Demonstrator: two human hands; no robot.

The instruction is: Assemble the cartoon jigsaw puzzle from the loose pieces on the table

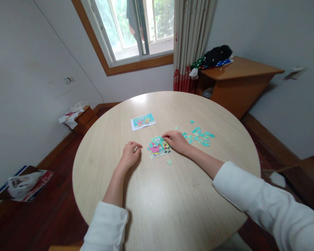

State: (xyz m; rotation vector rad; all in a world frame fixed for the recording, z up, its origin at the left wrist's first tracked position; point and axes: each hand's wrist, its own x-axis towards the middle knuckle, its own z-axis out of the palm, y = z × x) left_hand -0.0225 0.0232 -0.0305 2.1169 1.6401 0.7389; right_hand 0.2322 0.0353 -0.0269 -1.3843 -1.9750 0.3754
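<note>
A partly joined jigsaw puzzle (157, 149) lies mid-table, showing a pink and a yellow cartoon figure. At its upper right edge, my right hand (176, 141) has its fingertips pinched on a puzzle piece, mostly hidden beneath them. My left hand (131, 153) rests on the table left of the puzzle, fingers loosely bent and apart, holding nothing. One loose pale green piece (169, 162) lies just below the puzzle. Several turquoise and pale pieces (202, 136) are scattered beyond my right hand. Behind the puzzle is a printed reference picture (143, 121) with the same figures.
The puzzle is on a round, light wood table (157, 209). Beyond it stand a window, a curtain (189, 45) and a brown wooden desk (240, 71) with dark cloth on top. On the floor at left sits a white plastic bag (24, 184) on a flat printed box.
</note>
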